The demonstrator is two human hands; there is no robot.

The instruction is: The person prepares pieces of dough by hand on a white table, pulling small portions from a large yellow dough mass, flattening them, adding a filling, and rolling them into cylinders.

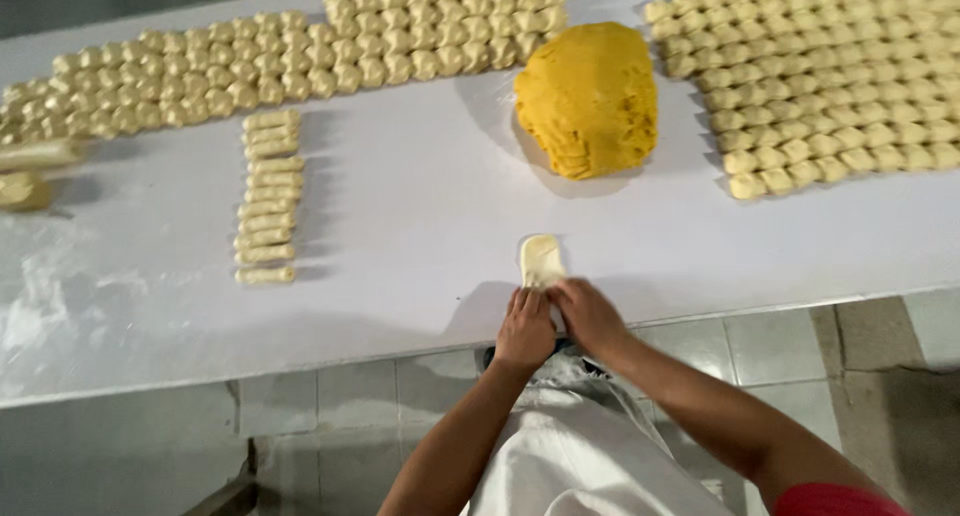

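Observation:
A small flat strip of pale dough (541,259) lies near the front edge of the white table (400,216). My left hand (526,328) and my right hand (588,314) both press on its near end, fingers curled over it. A big mound of orange-yellow filling (588,98) sits behind it, further back on the table.
A column of rolled dough sticks (266,198) lies at the left. Several rows of small dough pieces (300,61) cover the back, with more dough pieces (830,76) filling the right. A rolling pin (40,156) and a dough lump (22,191) sit at the far left. Tiled floor (770,346) shows below the table.

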